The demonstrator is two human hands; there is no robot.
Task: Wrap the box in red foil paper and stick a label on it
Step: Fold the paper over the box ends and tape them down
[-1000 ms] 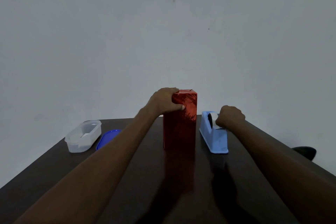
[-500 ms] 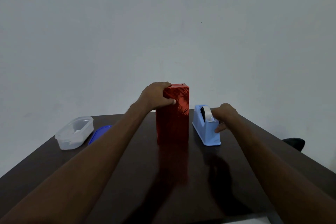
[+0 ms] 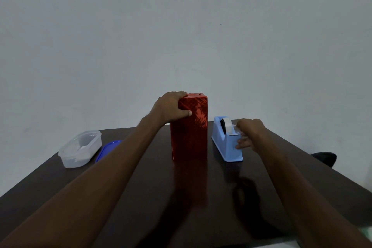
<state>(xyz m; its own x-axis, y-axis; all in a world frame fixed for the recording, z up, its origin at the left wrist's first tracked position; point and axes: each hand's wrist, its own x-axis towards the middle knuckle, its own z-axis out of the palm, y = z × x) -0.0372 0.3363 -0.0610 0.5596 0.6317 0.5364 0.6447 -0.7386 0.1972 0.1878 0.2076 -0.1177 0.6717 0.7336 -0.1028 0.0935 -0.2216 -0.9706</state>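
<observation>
At tabletop (image 3: 141, 197) centre: red foil-wrapped box (image 3: 189, 133) upright, top gripped by left hand (image 3: 171, 107). Right hand (image 3: 249, 134) now lower at tape dispenser (image 3: 226, 143), fingers pinching clear tape end, drawn out since half a second ago; probably a strip for the foil. No label visible. Count: one box, one dispenser, one clear tub (image 3: 79, 148), one blue lid (image 3: 107, 149).
</observation>
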